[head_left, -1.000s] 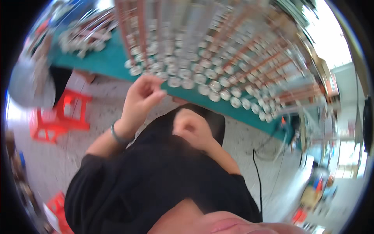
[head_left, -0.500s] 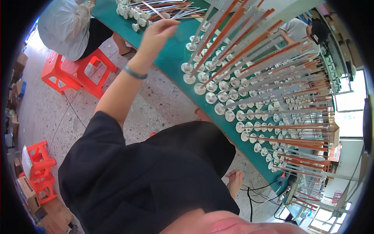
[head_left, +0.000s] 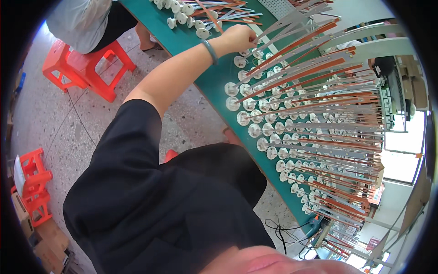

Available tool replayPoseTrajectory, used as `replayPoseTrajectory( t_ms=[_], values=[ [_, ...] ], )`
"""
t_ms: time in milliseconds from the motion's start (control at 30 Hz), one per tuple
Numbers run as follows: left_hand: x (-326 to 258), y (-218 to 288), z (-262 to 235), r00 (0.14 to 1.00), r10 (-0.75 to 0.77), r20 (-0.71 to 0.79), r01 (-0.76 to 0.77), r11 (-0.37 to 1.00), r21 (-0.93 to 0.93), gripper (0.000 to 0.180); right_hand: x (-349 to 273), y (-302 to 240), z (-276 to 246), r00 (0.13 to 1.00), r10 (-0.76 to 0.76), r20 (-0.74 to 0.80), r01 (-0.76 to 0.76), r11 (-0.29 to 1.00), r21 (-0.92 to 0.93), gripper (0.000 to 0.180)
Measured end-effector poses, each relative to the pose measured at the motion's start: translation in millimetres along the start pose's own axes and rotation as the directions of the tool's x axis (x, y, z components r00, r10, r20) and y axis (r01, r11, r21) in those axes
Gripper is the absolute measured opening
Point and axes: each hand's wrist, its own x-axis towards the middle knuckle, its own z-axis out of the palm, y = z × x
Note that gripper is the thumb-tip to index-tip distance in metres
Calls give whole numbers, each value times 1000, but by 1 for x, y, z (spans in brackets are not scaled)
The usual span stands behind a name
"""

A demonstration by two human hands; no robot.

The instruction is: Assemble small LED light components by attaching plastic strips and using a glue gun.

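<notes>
My left hand (head_left: 242, 38), with a grey-green bangle (head_left: 209, 51) on its wrist, reaches over the green table. Its fingers are closed at the far left edge of the standing strips; what they hold, if anything, is hidden. Right beside the fingertips a grey flat strip (head_left: 278, 28) slants up to the right. Below the hand, rows of white round bases (head_left: 232, 88) stand on the table, with long grey and reddish-brown strips (head_left: 315, 68) rising from them. My right hand is not in view.
Loose strips with white round ends (head_left: 181, 18) lie in a pile at the table's far end. A person in a light top sits on a red stool (head_left: 86, 64) at the left. A glue gun (head_left: 315, 220) and black cables lie near the table's near corner.
My left hand has moved right, from beside the loose pile to the edge of the standing strips. Its fingers, loosely stretched before, are now closed. The whole view has shifted slightly.
</notes>
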Motion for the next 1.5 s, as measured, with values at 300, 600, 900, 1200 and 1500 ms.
replayPoseTrajectory(
  t_ms=[300, 600, 900, 1200, 1500],
  values=[
    [28, 0, 5, 991, -5, -134, 27, 985, 168, 15, 23, -10, -4, 991, -112, 79, 118, 990, -79, 21],
    [36, -17, 22, 991, -70, -112, 80, 993, 85, 22, 26, -6, -8, 974, -170, 148, 190, 972, -136, 20],
    [28, -14, 20, 970, 51, -237, -44, 998, 34, 19, 27, -4, 1, 952, -223, 210, 256, 956, -146, 19],
    [37, 0, -2, 977, -174, -120, 175, 985, -3, 26, 20, 4, 11, 929, -264, 261, 308, 941, -143, 19],
    [18, 9, -36, 973, -140, -181, -17, 745, -666, 32, -8, 17, 39, 905, -292, 308, 334, 938, -90, 19]
  ],
)
